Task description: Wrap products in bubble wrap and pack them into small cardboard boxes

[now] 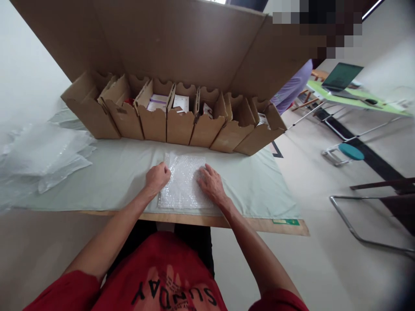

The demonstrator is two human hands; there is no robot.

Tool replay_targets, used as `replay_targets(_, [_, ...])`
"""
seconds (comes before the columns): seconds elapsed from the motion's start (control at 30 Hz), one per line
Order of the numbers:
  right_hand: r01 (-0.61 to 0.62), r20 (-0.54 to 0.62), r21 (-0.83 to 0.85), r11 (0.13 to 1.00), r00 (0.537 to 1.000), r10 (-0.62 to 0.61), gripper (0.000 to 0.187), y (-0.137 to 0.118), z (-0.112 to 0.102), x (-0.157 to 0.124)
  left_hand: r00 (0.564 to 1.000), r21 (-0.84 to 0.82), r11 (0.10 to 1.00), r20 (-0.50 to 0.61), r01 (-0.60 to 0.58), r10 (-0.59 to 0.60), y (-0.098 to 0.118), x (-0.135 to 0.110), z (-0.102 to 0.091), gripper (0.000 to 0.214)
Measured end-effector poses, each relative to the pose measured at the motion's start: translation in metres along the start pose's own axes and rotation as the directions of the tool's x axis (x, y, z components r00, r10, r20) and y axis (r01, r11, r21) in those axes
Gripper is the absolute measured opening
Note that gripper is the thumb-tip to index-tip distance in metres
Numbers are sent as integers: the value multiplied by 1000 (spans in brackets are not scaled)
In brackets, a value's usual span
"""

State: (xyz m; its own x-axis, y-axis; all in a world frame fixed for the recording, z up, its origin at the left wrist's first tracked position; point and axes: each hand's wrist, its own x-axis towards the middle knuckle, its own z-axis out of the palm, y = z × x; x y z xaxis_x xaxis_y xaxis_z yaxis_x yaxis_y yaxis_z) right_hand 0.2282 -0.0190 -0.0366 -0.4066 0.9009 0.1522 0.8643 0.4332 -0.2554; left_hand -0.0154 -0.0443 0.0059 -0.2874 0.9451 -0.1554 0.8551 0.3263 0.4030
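Note:
A flat, clear piece of bubble wrap (pixel 183 183) lies on the cloth-covered table in front of me. At its left edge is my left hand (pixel 158 177), closed with the fingers curled in; the curled fingers hide whether the edge is pinched in them. My right hand (pixel 211 182) lies on the right edge of the bubble wrap, palm down and fingers somewhat apart. Beyond both hands stands a row of several cardboard bins (pixel 178 129).
A pile of clear bubble wrap (pixel 48 151) lies at the table's left. Behind the bins rises a tall cardboard panel (pixel 181 43). Some bins hold small boxes (pixel 180 103). A person in purple clothing (pixel 293 86), a laptop (pixel 343 77) and a teal stool (pixel 351 151) are at right.

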Motion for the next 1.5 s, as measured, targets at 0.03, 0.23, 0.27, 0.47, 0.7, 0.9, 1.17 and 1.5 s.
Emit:
replay_targets(0.03, [-16, -15, -3, 1000, 1000, 16, 41, 2, -1, 0, 1000, 13, 1000, -4, -3, 3, 0, -1, -1, 17])
replay_targets(0.23, [-244, -11, -63, 968, 970, 244, 42, 6, -8, 17, 1000, 54, 999, 0, 2, -2, -3, 0, 0, 18])
replay_targets(0.27, [-261, -8, -59, 963, 965, 261, 42, 6, -8, 22, 1000, 57, 998, 3, 5, -5, -4, 1, 0, 18])
replay_targets(0.47, [-280, 15, 56, 958, 960, 279, 47, 5, -5, 37, 1000, 67, 998, 14, 2, -3, -7, 9, -1, 18])
replay_targets(0.7, [-267, -46, 85, 960, 961, 272, 44, 12, -4, 31, 999, 58, 998, 37, -2, 0, -8, 11, 0, 18])
replay_targets(0.9, [-222, -51, 58, 973, 973, 225, 39, 18, -4, 28, 998, 61, 998, 55, -2, -1, -11, 11, 1, 14])
replay_targets(1.17, [25, -179, -49, 998, 983, -33, 45, -13, -26, 35, 882, 103, 905, -205, -412, 425, -4, -1, -1, 46])
replay_targets(1.5, [324, 185, 14, 946, 929, -321, 58, -1, 16, 54, 827, 282, 780, 127, -559, 547, -10, 19, 44, 73])
